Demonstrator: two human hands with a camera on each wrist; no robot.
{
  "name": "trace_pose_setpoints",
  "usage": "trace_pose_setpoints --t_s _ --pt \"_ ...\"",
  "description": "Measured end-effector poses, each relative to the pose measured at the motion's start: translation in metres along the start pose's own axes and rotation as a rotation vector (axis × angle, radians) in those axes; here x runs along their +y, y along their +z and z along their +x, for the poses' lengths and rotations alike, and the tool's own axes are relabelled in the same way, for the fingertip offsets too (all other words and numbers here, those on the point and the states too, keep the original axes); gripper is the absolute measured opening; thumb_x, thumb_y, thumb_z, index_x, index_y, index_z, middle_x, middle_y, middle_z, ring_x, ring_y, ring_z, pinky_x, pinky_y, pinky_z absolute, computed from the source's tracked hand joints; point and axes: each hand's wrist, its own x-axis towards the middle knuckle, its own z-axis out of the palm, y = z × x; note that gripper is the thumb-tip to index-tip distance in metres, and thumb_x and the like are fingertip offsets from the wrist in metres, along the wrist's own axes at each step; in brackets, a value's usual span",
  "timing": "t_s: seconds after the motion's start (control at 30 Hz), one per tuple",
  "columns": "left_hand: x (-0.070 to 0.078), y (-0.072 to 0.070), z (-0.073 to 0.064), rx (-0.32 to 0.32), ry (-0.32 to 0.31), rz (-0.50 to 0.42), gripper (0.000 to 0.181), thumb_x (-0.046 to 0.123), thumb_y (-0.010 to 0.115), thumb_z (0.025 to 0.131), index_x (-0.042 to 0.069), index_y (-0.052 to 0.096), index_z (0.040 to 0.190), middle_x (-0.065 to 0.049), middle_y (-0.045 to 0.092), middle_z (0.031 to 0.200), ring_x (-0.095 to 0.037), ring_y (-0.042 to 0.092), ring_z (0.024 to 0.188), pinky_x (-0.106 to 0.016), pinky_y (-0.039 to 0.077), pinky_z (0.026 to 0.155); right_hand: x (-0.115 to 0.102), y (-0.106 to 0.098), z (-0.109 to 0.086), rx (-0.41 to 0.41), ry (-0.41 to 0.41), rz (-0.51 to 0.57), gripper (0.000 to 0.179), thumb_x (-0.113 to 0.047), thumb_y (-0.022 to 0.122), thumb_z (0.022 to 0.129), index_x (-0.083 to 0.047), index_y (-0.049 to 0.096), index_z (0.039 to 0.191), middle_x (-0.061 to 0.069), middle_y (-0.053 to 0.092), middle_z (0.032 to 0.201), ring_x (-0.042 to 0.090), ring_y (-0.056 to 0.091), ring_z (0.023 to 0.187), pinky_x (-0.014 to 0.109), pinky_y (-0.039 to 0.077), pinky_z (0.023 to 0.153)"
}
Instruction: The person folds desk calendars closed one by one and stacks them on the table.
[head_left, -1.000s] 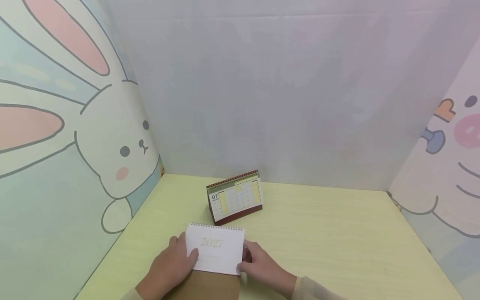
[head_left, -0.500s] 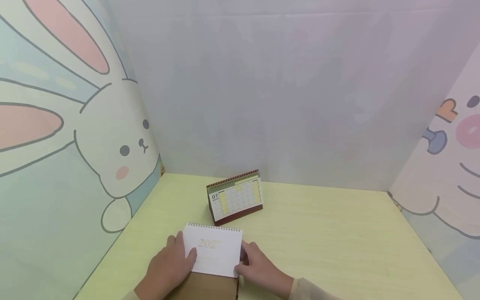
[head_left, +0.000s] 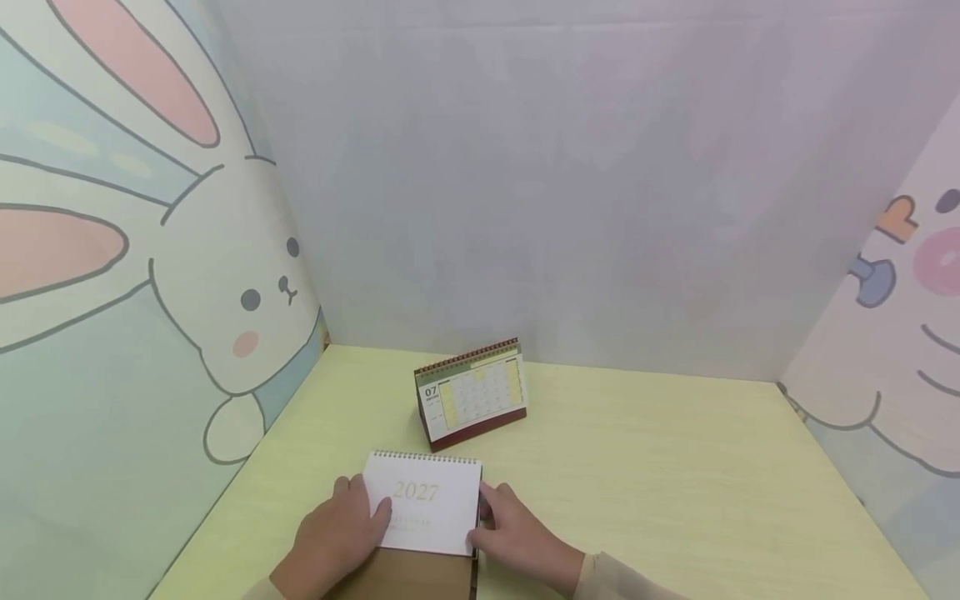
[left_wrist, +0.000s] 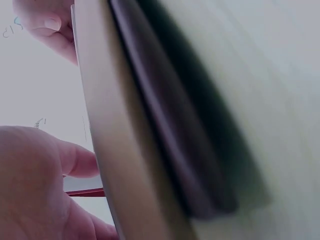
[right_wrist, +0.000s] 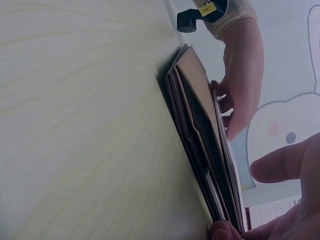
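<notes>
A white desk calendar (head_left: 422, 518) printed with "2027" in gold lies with its spiral binding away from me, above a brown cardboard panel (head_left: 416, 575). My left hand (head_left: 341, 525) holds its left side, thumb across the cover. At the right edge my right hand (head_left: 521, 529) grips the calendar, thumb near the lower corner. The right wrist view shows the brown card layers (right_wrist: 194, 75) slightly spread, with dark maroon layers (right_wrist: 182, 120) below them. Fingers (right_wrist: 225, 232) of the right hand reach the stack's near end.
Behind stands a second desk calendar (head_left: 474, 400) showing "07", propped up with a maroon base. The pale yellow table (head_left: 660, 475) meets a grey back wall (head_left: 525, 183). A rabbit-printed panel (head_left: 225, 275) closes the left side and another cartoon panel (head_left: 900, 358) the right.
The 2027 calendar and both hands have shifted slightly left and towards me. A dark strip now shows along the calendar's right edge. The rear calendar has stayed in place.
</notes>
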Motion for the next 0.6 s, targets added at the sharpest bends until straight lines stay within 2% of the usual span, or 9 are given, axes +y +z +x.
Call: trace_pose_setpoints --t_s 0.37,0.6 --pt "0.002 0.0024 -0.0014 0.006 0.002 -0.02 0.084 0.048 0.07 0.112 -0.023 0.054 0.155 -0.029 0.064 0.128 -0.032 0.065 0.085 -0.057 0.067 0.081 0.0016 0.0007 -0.0016 0.004 0.006 0.0 0.08 -0.017 0.073 0.094 0.0 0.053 0.17 0.007 0.053 0.112 0.02 0.045 0.097 0.024 0.038 0.072" --pt "0.0025 0.0027 -0.0009 0.004 -0.001 -0.007 0.086 0.049 0.069 0.113 -0.023 0.053 0.156 -0.029 0.064 0.128 -0.031 0.064 0.084 -0.055 0.067 0.08 0.0019 0.0009 -0.0012 0.011 0.005 -0.003 0.075 -0.017 0.074 0.095 0.0 0.056 0.166 0.007 0.053 0.112 0.02 0.046 0.098 0.024 0.039 0.072"
